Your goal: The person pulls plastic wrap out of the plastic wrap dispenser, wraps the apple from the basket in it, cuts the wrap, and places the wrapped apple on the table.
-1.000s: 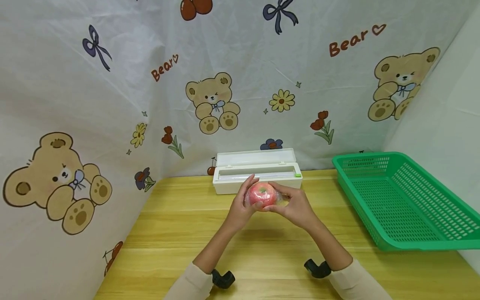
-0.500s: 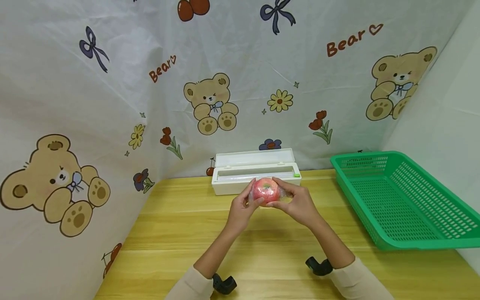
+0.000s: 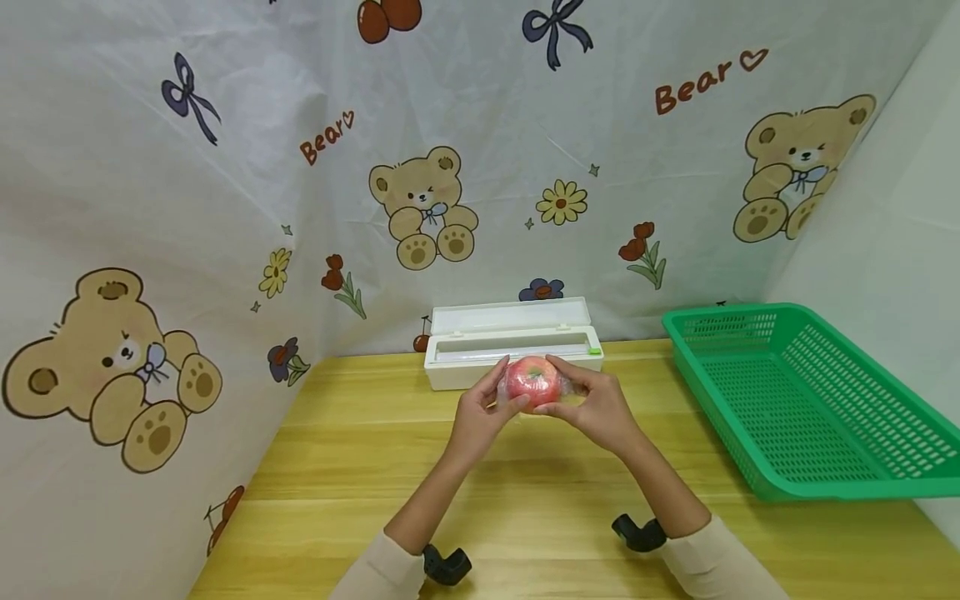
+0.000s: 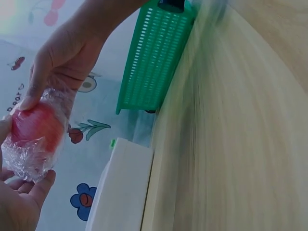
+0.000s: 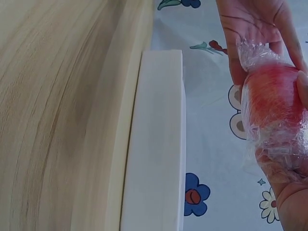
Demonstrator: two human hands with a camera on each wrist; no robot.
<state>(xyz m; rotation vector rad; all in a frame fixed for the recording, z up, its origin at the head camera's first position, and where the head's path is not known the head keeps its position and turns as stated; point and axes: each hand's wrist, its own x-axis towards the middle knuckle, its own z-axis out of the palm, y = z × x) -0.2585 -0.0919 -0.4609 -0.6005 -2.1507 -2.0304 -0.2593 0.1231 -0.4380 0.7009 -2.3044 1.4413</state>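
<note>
A red apple [image 3: 533,382] wrapped in clear plastic film is held up above the table between both hands. The left hand [image 3: 477,417] grips its left side, thumb at the front and fingers behind. From the other side the right hand [image 3: 600,414] pinches it the same way. Crumpled film [image 4: 30,161] bunches at the sides of the apple [image 4: 38,126] in the left wrist view. In the right wrist view, film [image 5: 257,54] also gathers at an end of the apple [image 5: 274,96]. Behind the hands stands a white cling film box [image 3: 465,375] with its lid raised.
A green perforated plastic basket [image 3: 720,425] stands on the right of the wooden table [image 3: 360,467]. The white box sits at the table's back edge, close to a bear-patterned cloth [image 3: 495,250]. A black wrist mount [image 3: 447,567] shows at the left wrist.
Over the last second both hands have raised the wrapped apple slightly and shifted it a little right. Between the half-second-old frame and now, almost nothing differs.
</note>
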